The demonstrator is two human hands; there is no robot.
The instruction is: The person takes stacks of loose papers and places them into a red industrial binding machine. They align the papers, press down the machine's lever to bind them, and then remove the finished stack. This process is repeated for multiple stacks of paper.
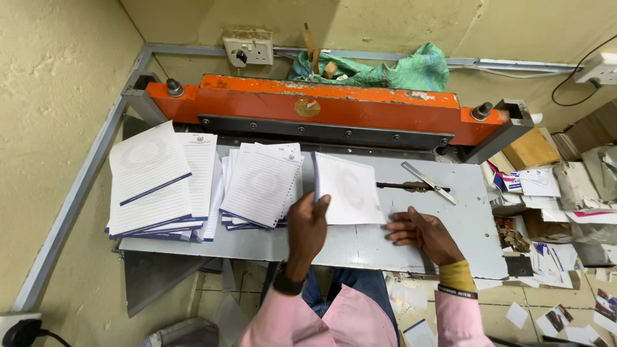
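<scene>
Handling lined pad (349, 190) at orange paper cutter (321, 109).
Gripping pad's lower left corner with left hand (307, 228); resting right hand (424, 232) flat on grey table (475, 225); pad stacks (199, 183) lying left.

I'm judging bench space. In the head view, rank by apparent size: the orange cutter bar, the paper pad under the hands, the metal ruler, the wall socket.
1. orange cutter bar
2. paper pad
3. metal ruler
4. wall socket, close to the ruler in area, so unsure.

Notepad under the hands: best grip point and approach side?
Probably the near-left corner of the notepad, approached from the operator's side. It lies flat on the cutter table; the left hand already pinches that edge, while the right hand rests flat beside it.
</scene>
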